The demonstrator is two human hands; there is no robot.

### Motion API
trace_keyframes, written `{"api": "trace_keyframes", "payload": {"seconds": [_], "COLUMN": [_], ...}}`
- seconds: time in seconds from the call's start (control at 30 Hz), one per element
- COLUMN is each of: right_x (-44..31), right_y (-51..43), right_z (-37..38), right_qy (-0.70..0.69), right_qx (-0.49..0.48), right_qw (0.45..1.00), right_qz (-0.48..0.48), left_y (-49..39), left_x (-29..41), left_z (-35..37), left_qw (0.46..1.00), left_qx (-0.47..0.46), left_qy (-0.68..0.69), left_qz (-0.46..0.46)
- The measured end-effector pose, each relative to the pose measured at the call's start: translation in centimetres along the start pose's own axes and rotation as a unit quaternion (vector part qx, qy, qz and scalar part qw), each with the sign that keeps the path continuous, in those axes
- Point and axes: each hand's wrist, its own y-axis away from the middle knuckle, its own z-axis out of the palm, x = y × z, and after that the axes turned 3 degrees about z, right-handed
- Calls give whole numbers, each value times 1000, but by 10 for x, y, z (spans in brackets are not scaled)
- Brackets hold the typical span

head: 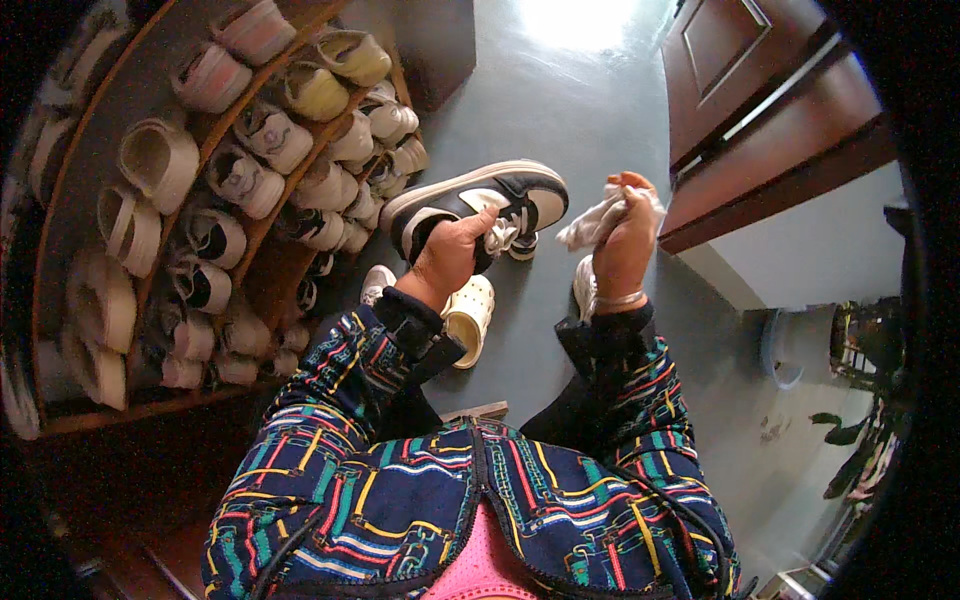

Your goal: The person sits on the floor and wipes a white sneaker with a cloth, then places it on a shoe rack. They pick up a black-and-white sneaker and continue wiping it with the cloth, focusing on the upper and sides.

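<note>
My left hand (448, 253) grips a black and white lace-up sneaker (480, 196) by its ankle opening, with the fingers hidden inside or behind it. The sneaker is turned on its side, its pale sole edge facing away from me and its toe pointing right. To the right, my right hand (628, 244) is raised and clutches a crumpled white cloth (609, 214), apart from the sneaker. A second dark shoe (523, 247) shows in part beneath the held one. On the floor below my left hand lies a cream perforated clog (471, 321).
A wooden shoe rack (247, 255) with several rows of shoes and clogs curves along the left. At the right stands a dark brown panelled door (739, 67). The grey floor (555, 112) stretches ahead. White shoes (584, 289) show beside my right wrist.
</note>
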Motion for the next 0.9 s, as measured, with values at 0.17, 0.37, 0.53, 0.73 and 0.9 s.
{"api": "trace_keyframes", "payload": {"seconds": [0.17, 0.37, 0.53, 0.73, 0.9], "right_x": [8, 23, 25, 29, 27], "right_y": [-12, 0, 15, 4, 4], "right_z": [-13, 10, 16, 5, 7], "right_qy": [39, 122, 443, 422, 193], "right_qx": [33, -34, -186, -207, -77], "right_qw": [998, 981, 838, 864, 978], "right_qz": [42, -145, -259, -180, -26], "left_y": [9, 13, 14, 17, 17], "left_x": [3, 25, 29, 25, 29], "left_z": [5, 17, 17, 11, 14], "left_qw": [998, 998, 999, 999, 982], "left_qx": [-9, -2, -14, 7, 3], "left_qy": [-38, 35, 37, -38, 120], "left_qz": [-44, -48, -21, 21, -146]}}
